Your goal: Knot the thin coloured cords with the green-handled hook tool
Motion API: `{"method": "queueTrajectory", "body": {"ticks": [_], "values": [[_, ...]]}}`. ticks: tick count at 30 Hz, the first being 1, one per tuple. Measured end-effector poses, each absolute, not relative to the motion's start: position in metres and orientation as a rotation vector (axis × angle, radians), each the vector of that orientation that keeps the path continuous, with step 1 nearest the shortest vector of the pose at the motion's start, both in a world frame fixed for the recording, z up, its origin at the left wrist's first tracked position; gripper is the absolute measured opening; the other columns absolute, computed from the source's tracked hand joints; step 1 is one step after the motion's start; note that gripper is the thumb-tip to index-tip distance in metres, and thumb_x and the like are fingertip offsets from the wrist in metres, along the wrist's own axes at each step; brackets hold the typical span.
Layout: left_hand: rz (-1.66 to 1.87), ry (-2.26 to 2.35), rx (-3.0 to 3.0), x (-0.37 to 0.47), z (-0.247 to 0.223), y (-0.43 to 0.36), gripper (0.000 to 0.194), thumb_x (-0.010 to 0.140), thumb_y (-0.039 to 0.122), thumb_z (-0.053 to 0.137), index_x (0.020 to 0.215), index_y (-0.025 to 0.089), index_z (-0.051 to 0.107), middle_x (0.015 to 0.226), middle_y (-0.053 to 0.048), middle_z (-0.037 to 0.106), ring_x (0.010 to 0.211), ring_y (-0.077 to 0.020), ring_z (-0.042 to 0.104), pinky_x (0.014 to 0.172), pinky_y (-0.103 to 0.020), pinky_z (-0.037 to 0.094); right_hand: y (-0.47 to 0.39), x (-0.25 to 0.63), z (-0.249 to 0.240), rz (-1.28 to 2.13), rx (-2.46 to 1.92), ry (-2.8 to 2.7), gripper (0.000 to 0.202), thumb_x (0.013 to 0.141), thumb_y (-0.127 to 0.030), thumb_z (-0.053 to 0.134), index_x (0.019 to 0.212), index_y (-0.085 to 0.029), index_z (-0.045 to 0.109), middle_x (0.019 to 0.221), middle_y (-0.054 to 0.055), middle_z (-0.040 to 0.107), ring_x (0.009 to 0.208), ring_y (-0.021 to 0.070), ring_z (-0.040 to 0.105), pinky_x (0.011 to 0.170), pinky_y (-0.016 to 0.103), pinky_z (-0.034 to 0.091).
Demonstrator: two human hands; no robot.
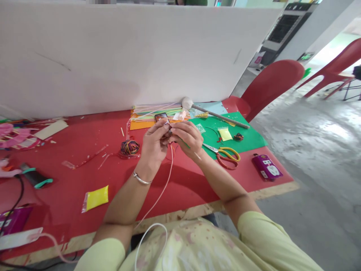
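Observation:
My left hand (155, 145) and my right hand (187, 138) meet over the red table, fingertips pinched together. Between them is something small, mostly hidden by the fingers; I cannot make out its kind. A thin pale stick (197, 155) shows at the heel of my right hand. From below the fingers a thin white cable (166, 180) runs down toward my lap. Just beyond the hands lies a phone (161, 117). Scissors (222, 153) with yellow and red handles rest right of my right hand. Left of my left hand sits a ball of multicoloured cord (130, 148).
A white partition (135, 56) stands behind the table. A green sheet (248, 137) bears a grey stick with a white ball (187, 103) and a yellow packet (225, 134). Another yellow packet (97, 198) lies front left. A purple box (266, 166) is near the right edge, beyond which stands a red chair (272, 84).

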State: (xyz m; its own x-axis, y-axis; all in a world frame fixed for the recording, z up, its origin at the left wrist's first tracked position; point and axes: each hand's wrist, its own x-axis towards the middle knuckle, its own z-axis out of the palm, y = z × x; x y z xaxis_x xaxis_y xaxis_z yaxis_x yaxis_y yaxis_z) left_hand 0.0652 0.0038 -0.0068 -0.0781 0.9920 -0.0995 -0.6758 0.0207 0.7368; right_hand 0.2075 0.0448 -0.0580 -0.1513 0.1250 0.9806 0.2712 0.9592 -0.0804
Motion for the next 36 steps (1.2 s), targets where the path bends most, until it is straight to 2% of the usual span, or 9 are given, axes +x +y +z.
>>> {"method": "queueTrajectory", "body": {"ticks": [6,10,15,26,32,36], "values": [[1.384,0.794,0.58,0.048,-0.002,0.01,0.029,0.056,0.012,0.088,0.083,0.016,0.078,0.065,0.003,0.067,0.054,-0.0057,0.056,0.043,-0.015,0.033,0.052,0.22,-0.044,0.215,-0.257,-1.776,0.028,0.096,-0.038,0.076,0.123,-0.031,0.077,0.117,0.007,0.083,0.11,0.0232,0.08,0.096,0.039,0.065],[1.359,0.799,0.605,0.045,-0.002,0.009,0.029,0.055,0.013,0.088,0.084,0.016,0.08,0.068,0.002,0.07,0.055,-0.0058,0.057,0.043,-0.015,0.034,0.049,0.225,-0.04,0.314,-0.31,-1.813,0.029,0.095,-0.045,0.076,0.119,-0.031,0.08,0.119,0.007,0.083,0.111,0.0237,0.081,0.098,0.038,0.064],[1.338,0.828,0.633,0.04,-0.003,0.009,0.03,0.053,0.014,0.087,0.082,0.015,0.08,0.065,0.001,0.07,0.056,-0.0082,0.06,0.044,-0.017,0.036,0.049,0.232,-0.031,0.379,-0.246,-1.847,0.032,0.091,-0.038,0.081,0.123,-0.033,0.08,0.118,0.006,0.084,0.11,0.0232,0.081,0.098,0.037,0.064],[1.306,0.863,0.712,0.035,-0.002,0.01,0.021,0.052,0.015,0.084,0.072,0.016,0.079,0.059,0.001,0.067,0.051,-0.0088,0.058,0.043,-0.018,0.036,0.044,0.249,-0.018,0.522,-0.323,-1.955,0.024,0.093,-0.034,0.081,0.116,-0.03,0.082,0.122,0.006,0.083,0.114,0.0238,0.08,0.103,0.041,0.063],[1.208,0.874,0.852,0.027,-0.001,0.012,0.017,0.052,0.017,0.081,0.07,0.015,0.081,0.056,-0.001,0.064,0.046,-0.0075,0.051,0.042,-0.019,0.033,0.04,0.258,-0.008,0.577,-0.311,-2.011,0.022,0.091,-0.032,0.083,0.112,-0.027,0.083,0.112,0.006,0.085,0.11,0.0226,0.08,0.101,0.038,0.064],[1.095,0.888,0.936,0.023,-0.001,0.013,0.016,0.053,0.017,0.081,0.069,0.016,0.081,0.054,0.0,0.063,0.045,-0.0066,0.048,0.044,-0.02,0.035,0.038,0.266,-0.001,0.681,-0.284,-2.009,0.02,0.089,-0.031,0.084,0.109,-0.025,0.084,0.105,0.006,0.085,0.102,0.0214,0.081,0.096,0.035,0.064]]}}
